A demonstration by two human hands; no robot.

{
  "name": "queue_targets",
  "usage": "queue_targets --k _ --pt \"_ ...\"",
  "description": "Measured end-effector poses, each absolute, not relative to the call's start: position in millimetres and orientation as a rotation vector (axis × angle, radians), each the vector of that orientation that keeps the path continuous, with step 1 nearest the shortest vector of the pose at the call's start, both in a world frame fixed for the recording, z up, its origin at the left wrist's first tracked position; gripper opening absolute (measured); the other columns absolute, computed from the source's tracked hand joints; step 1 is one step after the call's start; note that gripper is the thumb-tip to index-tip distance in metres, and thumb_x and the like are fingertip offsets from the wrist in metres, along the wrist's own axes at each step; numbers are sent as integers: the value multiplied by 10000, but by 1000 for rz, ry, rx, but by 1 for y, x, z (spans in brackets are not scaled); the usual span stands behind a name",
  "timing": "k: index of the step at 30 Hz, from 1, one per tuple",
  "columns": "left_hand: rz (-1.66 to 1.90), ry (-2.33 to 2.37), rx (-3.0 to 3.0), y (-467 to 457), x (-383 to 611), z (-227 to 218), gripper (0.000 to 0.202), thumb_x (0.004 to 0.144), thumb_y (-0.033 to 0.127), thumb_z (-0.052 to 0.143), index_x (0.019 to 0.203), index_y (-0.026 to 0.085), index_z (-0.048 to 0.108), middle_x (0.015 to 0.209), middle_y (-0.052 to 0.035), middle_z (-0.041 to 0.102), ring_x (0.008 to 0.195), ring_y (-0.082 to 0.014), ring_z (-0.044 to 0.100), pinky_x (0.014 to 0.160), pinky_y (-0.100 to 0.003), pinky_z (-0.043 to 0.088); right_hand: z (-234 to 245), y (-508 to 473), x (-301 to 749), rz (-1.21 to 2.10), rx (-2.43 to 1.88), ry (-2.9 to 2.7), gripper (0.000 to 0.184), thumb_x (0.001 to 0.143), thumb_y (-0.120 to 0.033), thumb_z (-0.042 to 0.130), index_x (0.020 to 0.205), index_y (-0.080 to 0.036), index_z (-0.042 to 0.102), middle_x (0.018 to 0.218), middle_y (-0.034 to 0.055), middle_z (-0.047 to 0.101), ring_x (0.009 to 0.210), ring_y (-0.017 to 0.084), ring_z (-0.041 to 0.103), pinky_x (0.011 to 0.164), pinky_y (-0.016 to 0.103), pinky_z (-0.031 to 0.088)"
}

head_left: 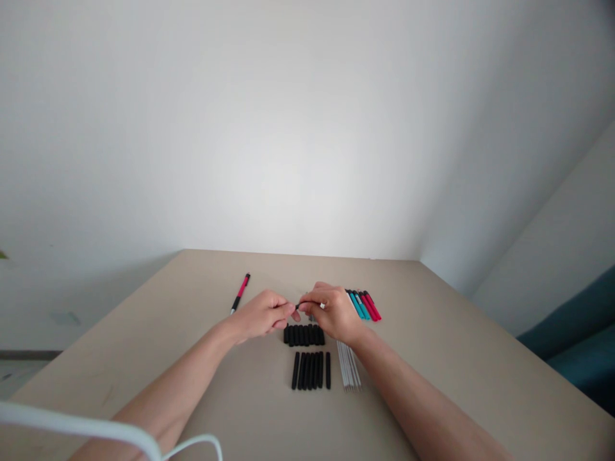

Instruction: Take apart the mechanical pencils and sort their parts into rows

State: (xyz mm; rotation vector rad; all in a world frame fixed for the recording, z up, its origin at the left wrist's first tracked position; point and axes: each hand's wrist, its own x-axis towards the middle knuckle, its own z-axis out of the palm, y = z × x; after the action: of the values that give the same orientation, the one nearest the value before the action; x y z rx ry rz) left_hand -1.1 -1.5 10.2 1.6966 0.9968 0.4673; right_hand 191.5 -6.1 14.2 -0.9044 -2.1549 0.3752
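My left hand (264, 314) and my right hand (335, 312) meet above the middle of the table, both with fingers pinched. Between their fingertips shows a small black pen part (297, 307), mostly covered by the fingers. A small white bit peeks out at my right fingers; what it belongs to is hidden. Just below the hands lies a row of short black grips (304, 335). Nearer to me is a row of longer, thin black tubes (311, 371), one a little apart at the right. White pen refills (348, 366) lie side by side, partly under my right wrist.
Teal and red pen barrels (364, 306) lie beyond my right hand. A red and black pen (241, 292) rests alone at the left. A white cable (120, 430) crosses the lower left. The beige table (432, 358) meets a white wall; a dark teal cloth (576, 320) is at the right.
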Motion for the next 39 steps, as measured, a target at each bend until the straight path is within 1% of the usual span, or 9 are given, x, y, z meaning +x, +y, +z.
queue_targets --k 4,8,11,15,19,26,33,36,39 --pt "573 1004 1813 0 0 8 329 828 440 468 803 141 604 547 27 541 466 -89 422 488 -217 310 13 -5 194 348 -916 -2164 118 825 -207 583 780 -202 692 676 13 658 673 136 549 643 240 409" --pt "704 1041 1933 0 3 4 193 810 346 517 795 163 575 692 -20 683 646 -138 590 607 -223 394 8 -3 196 335 -1047 -2199 316 880 -308 509 625 -175 638 583 11 616 578 114 529 584 232 373" --pt "691 1101 2026 0 4 3 208 828 319 488 744 164 599 691 -16 696 611 -130 575 582 -216 377 5 0 196 291 -1083 -2220 346 884 -294 499 580 -171 609 558 8 586 558 108 517 565 229 352" --pt "634 1129 2141 0 2 5 326 854 321 442 636 160 624 625 -2 674 514 -107 487 516 -216 323 6 -1 196 293 -1050 -2188 194 848 -237 553 690 -182 652 626 12 603 627 120 540 610 229 380" --pt "679 1103 2079 1 2 4 287 847 331 461 680 159 619 639 -8 675 570 -122 546 555 -215 368 11 -5 195 318 -1004 -2116 97 818 -203 582 763 -183 658 698 15 631 677 120 554 643 226 395" --pt "773 1143 2040 -3 6 5 189 811 307 519 726 170 619 688 -1 685 612 -128 572 583 -213 386 8 -3 195 300 -1144 -2203 410 889 -371 473 562 -167 611 504 3 564 489 100 471 505 227 310" --pt "632 1108 2225 -2 1 9 368 881 303 406 644 176 659 666 -2 681 570 -119 527 574 -212 343 14 -5 199 335 -1020 -2228 260 862 -317 535 694 -208 701 602 17 651 635 136 533 609 243 372" --pt "659 1140 2223 -3 1 9 337 874 304 425 662 176 655 655 1 676 556 -117 517 567 -209 343 15 -5 200 301 -1021 -2200 217 838 -345 564 748 -214 712 654 22 671 643 139 537 609 247 373" --pt "732 1184 2251 -5 3 9 245 841 297 487 701 180 650 642 8 659 537 -112 497 545 -211 327 12 -4 199 312 -1075 -2198 324 866 -369 512 663 -186 688 588 19 641 560 118 526 558 234 350"
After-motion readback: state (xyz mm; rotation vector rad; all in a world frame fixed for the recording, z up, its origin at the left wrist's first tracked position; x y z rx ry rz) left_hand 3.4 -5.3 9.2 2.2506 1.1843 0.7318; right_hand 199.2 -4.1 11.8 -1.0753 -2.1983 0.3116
